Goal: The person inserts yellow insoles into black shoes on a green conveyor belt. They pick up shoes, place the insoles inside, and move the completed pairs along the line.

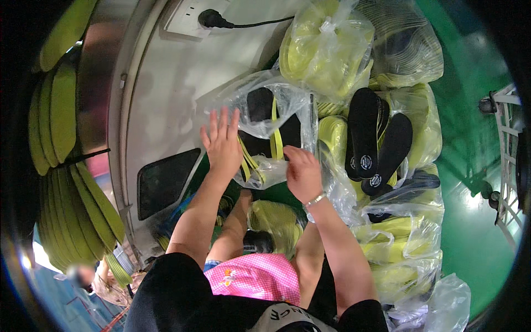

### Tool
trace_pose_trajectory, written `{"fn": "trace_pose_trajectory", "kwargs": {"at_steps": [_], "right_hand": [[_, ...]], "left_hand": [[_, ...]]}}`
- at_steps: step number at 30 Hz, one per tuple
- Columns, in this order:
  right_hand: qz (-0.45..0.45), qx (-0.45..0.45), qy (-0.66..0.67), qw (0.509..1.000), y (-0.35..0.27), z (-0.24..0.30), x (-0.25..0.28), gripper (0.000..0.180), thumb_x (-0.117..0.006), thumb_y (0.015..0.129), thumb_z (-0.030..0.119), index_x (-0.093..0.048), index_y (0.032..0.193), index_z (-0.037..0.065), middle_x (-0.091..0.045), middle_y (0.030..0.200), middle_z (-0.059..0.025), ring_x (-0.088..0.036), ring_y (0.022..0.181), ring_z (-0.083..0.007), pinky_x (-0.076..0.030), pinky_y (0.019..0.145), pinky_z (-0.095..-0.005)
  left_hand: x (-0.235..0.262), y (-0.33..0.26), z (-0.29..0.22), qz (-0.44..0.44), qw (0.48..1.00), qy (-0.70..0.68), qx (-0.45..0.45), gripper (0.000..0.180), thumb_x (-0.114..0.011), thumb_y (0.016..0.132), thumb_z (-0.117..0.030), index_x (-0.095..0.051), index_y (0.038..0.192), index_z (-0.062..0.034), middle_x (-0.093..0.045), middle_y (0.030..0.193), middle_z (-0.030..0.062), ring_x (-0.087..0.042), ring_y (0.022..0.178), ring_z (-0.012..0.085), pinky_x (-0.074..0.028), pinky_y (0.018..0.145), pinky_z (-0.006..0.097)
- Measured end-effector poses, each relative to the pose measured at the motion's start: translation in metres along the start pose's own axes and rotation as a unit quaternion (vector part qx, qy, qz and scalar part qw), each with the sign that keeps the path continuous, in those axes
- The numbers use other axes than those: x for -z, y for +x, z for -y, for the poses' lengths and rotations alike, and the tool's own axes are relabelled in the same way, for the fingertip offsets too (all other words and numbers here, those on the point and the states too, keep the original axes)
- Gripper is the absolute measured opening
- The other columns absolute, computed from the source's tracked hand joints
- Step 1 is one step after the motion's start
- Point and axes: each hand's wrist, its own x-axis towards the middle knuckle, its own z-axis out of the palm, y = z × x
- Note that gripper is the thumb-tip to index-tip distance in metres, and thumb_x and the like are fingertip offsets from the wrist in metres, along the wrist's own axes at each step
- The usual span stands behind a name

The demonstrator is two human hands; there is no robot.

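A clear plastic bag [232,94] stands open in front of me, with black insoles [260,104] edged in yellow-green inside it. My left hand [224,146] is held at the bag's left side, its fingers stretched out and slightly spread, holding nothing. At the bag's right side, my right hand [303,174] has its fingers curled in, the fingertips by a yellow-green insole edge [276,141]. What those fingers pinch, if anything, is hidden.
Several black insoles [362,133] lie on a row of bagged yellow-green insoles [387,238] to the right. A tied bag [326,47] sits at the back. More insoles [69,216] hang at left. A black plug [214,19] is in a wall socket. A white rack [506,149] stands far right.
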Motion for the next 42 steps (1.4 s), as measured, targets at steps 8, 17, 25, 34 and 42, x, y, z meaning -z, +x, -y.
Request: {"fn": "trace_pose_trajectory", "kwargs": {"at_steps": [8,17,25,34,42], "right_hand": [[0.016,-0.080,-0.098,0.992,0.023,-0.014,-0.023,0.051,-0.054,0.071,0.009,-0.040,0.121,0.010,-0.047,0.120,-0.0066,-0.048,0.104,-0.0229,-0.036,0.084,-0.0417],[-0.351,-0.254,-0.199,0.879,-0.031,-0.104,0.079,0.049,-0.059,0.064,0.004,-0.045,0.111,0.001,-0.048,0.109,-0.0197,-0.044,0.103,-0.0359,-0.035,0.089,-0.0431],[-0.343,-0.479,-0.127,0.798,-0.078,-0.171,0.093,0.058,-0.065,0.069,0.017,-0.040,0.117,-0.001,-0.049,0.103,-0.0190,-0.046,0.098,-0.0348,-0.037,0.085,-0.0400],[-0.370,-0.451,-0.014,0.812,-0.102,-0.209,0.092,0.042,-0.065,0.065,0.010,-0.047,0.100,-0.004,-0.050,0.092,-0.0175,-0.049,0.087,-0.0297,-0.040,0.078,-0.0362],[-0.397,-0.407,0.052,0.821,-0.101,-0.196,0.085,0.031,-0.062,0.066,0.004,-0.050,0.094,-0.004,-0.054,0.083,-0.0118,-0.052,0.075,-0.0215,-0.042,0.070,-0.0302]], "left_hand": [[-0.017,0.096,0.024,-0.026,0.897,-0.363,0.250,0.045,-0.055,0.074,-0.011,-0.046,0.117,-0.0063,-0.047,0.118,0.0115,-0.038,0.116,0.0240,-0.029,0.093,0.040],[0.018,0.019,-0.051,-0.148,0.954,-0.260,-0.020,0.054,-0.047,0.073,0.007,-0.033,0.124,-0.0011,-0.036,0.127,0.0166,-0.033,0.119,0.0303,-0.030,0.097,0.041],[-0.080,-0.015,-0.222,0.363,0.603,-0.666,0.249,0.065,-0.058,0.082,-0.027,-0.021,0.129,0.0000,-0.033,0.127,0.0204,-0.038,0.115,0.0248,-0.031,0.097,0.034],[-0.169,0.003,-0.281,0.271,0.815,-0.424,0.287,0.055,-0.069,0.071,-0.026,-0.046,0.111,0.0031,-0.051,0.112,0.0168,-0.050,0.102,0.0251,-0.039,0.087,0.033],[-0.171,0.009,-0.271,0.308,0.539,-0.681,0.389,0.065,-0.078,0.058,-0.012,-0.041,0.110,0.0023,-0.049,0.109,0.0169,-0.052,0.095,0.0239,-0.044,0.079,0.035]]}}
